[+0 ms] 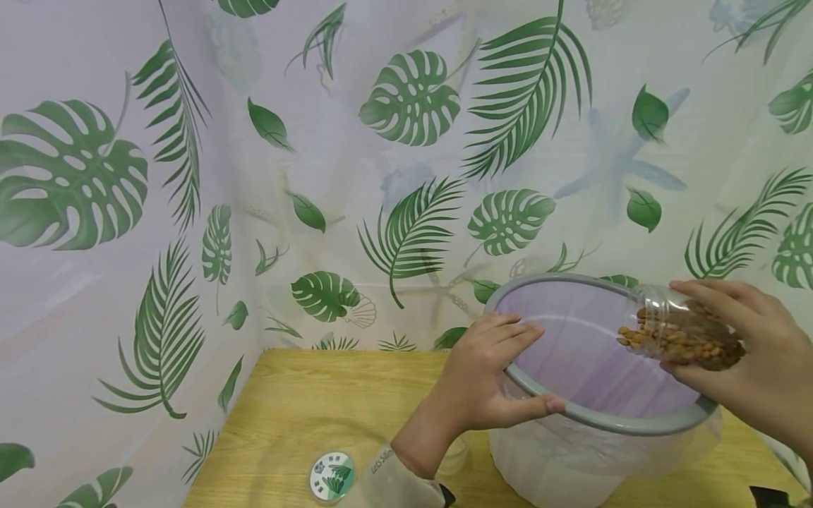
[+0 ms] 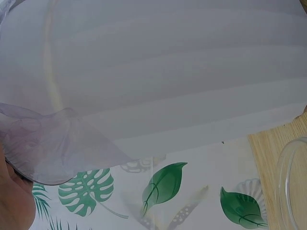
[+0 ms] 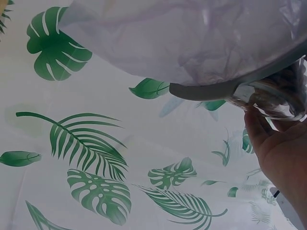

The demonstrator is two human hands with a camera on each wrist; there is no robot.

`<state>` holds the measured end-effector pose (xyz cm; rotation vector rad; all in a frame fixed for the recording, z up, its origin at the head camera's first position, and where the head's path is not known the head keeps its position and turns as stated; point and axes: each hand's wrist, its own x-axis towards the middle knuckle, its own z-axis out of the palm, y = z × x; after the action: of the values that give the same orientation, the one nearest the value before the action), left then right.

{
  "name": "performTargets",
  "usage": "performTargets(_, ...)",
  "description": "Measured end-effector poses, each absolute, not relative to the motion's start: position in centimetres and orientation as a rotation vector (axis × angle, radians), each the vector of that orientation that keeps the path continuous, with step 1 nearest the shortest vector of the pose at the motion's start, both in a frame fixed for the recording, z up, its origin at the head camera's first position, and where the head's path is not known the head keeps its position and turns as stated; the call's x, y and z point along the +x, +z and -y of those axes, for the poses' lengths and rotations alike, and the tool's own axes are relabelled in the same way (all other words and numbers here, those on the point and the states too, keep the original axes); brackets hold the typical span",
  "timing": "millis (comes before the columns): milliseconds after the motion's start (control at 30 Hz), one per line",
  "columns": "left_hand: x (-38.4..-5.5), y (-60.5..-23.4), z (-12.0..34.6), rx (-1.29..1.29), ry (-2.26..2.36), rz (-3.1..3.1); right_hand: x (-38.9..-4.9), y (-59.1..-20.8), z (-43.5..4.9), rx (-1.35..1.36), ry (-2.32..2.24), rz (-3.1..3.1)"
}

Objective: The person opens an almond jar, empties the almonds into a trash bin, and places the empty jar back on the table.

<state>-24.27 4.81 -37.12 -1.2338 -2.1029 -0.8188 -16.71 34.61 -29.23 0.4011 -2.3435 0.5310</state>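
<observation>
My right hand (image 1: 762,353) grips a clear jar of almonds (image 1: 689,337), tipped on its side with its mouth pointing left over a bin. Almonds lie up against the mouth of the jar. The bin (image 1: 549,462) is whitish, with a grey rim (image 1: 610,423) and a pale purple bag (image 1: 571,353) lining it. My left hand (image 1: 476,377) holds the rim on the near left, fingers over the edge and thumb along it. In the right wrist view the jar (image 3: 273,98) shows beyond the grey rim, partly hidden by it.
A round lid (image 1: 332,477) with leaf print and lettering lies on the wooden table (image 1: 298,395). A clear round container (image 2: 283,187) stands beside the bin, partly hidden behind my left wrist in the head view. Leaf-patterned sheeting (image 1: 330,212) hangs behind and at the left.
</observation>
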Motion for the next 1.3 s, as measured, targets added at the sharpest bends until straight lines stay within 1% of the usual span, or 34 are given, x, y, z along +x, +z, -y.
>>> performTargets(1300, -24.2, -37.03, -4.76, -1.232, -0.823, 2.106, -16.75, -29.24, -34.46, 0.419, 0.488, 2.362)
